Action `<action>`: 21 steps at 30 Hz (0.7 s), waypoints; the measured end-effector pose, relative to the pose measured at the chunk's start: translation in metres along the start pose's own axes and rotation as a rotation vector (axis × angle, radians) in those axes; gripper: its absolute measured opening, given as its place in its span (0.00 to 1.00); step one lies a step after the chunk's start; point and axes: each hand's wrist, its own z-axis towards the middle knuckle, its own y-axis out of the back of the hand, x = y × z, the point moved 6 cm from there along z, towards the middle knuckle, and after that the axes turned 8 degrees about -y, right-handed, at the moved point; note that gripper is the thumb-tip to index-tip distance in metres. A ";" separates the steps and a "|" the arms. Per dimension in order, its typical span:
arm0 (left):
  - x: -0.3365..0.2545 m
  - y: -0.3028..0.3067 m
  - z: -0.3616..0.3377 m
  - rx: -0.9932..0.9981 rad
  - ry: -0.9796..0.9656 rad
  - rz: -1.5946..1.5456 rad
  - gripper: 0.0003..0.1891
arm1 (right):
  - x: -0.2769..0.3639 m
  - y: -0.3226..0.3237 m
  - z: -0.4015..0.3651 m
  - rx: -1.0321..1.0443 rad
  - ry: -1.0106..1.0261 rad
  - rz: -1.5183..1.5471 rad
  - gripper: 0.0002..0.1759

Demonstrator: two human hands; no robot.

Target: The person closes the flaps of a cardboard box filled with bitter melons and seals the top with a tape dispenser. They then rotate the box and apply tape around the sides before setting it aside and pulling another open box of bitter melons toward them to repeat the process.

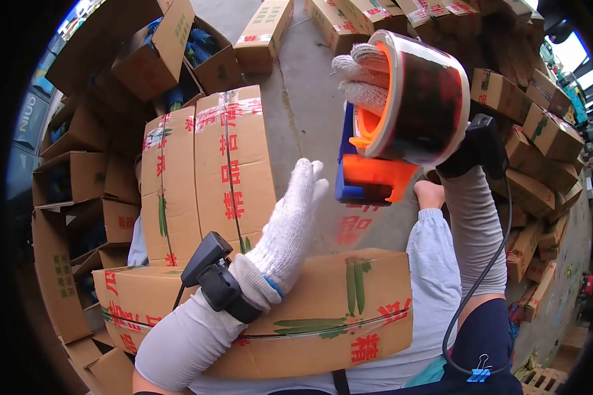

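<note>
My right hand (364,78), in a white knit glove, is raised and wrapped round an orange and blue tape dispenser (379,176). A wide roll of red-printed tape (435,99) sits on it and hides part of the hand. My left hand (288,214), also gloved, is open with its fingers stretched forward and nothing in it. Its wrist lies over a cardboard carton (329,309) on my lap, printed with red characters and green leaves. Just left of that hand, a similar carton (234,164) shows a taped seam.
Another closed carton (168,171) lies alongside at left. Open cartons (122,220) are stacked at far left, some with blue contents. More cartons (530,145) are piled at right, and one carton (263,33) lies on the concrete floor (300,99). A cable (484,280) hangs from my right wrist.
</note>
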 end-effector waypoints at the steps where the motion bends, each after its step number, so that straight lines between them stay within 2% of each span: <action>1: -0.001 -0.004 0.000 0.071 -0.081 0.011 0.34 | 0.017 0.004 -0.003 -0.079 0.082 -0.191 0.24; 3: -0.011 -0.014 -0.004 0.223 -0.253 0.039 0.32 | 0.010 -0.022 -0.025 0.005 -0.098 -0.175 0.15; 4: -0.004 -0.011 -0.001 0.161 -0.142 -0.047 0.31 | 0.006 -0.035 -0.036 0.045 -0.188 -0.172 0.11; 5: 0.003 -0.008 0.001 0.088 -0.037 -0.140 0.31 | 0.008 -0.044 -0.055 0.025 -0.259 0.018 0.11; 6: -0.012 -0.010 -0.012 0.029 -0.005 -0.035 0.32 | 0.011 -0.054 -0.075 -0.008 -0.323 0.211 0.13; 8: -0.009 -0.019 -0.013 0.287 -0.052 0.158 0.30 | 0.028 -0.058 -0.117 -0.012 -0.481 0.387 0.27; 9: -0.011 -0.029 -0.023 0.463 -0.052 0.490 0.29 | 0.038 -0.060 -0.139 -0.025 -0.559 0.475 0.35; 10: -0.014 -0.039 -0.036 0.635 -0.057 0.830 0.27 | 0.046 -0.061 -0.155 -0.090 -0.561 0.619 0.34; 11: -0.022 -0.051 -0.051 0.762 -0.198 0.983 0.23 | 0.054 -0.061 -0.172 -0.156 -0.554 0.762 0.33; 12: -0.019 -0.055 -0.054 0.831 -0.311 0.972 0.22 | 0.072 -0.068 -0.183 -0.341 -0.682 0.954 0.22; 13: -0.016 -0.055 -0.059 0.827 -0.434 1.167 0.23 | 0.092 -0.074 -0.195 -0.566 -0.771 1.142 0.11; 14: -0.014 -0.055 -0.069 0.813 -0.557 1.366 0.24 | 0.102 -0.070 -0.206 -0.513 -0.689 0.861 0.13; 15: -0.016 -0.059 -0.085 0.763 -0.707 1.518 0.29 | 0.089 -0.078 -0.223 -0.600 -0.653 1.187 0.13; 16: -0.017 -0.065 -0.106 0.710 -0.872 1.658 0.34 | 0.077 -0.079 -0.243 -0.684 -0.667 1.023 0.13; 17: -0.024 -0.071 -0.128 0.686 -0.927 1.784 0.37 | 0.065 -0.079 -0.263 -0.765 -0.695 0.853 0.13; 18: -0.020 -0.065 -0.146 0.727 -0.960 1.767 0.37 | 0.063 -0.080 -0.281 -0.816 -0.761 0.188 0.13; 19: -0.021 -0.055 -0.170 0.735 -0.984 1.844 0.38 | 0.031 -0.102 -0.311 -0.903 -0.906 0.434 0.12; 20: -0.026 -0.031 -0.185 0.736 -0.900 1.778 0.38 | -0.017 -0.139 -0.351 -0.976 -1.031 0.702 0.12; 21: -0.044 -0.003 -0.198 0.646 -0.862 1.927 0.39 | -0.048 -0.174 -0.374 -1.016 -1.104 0.862 0.12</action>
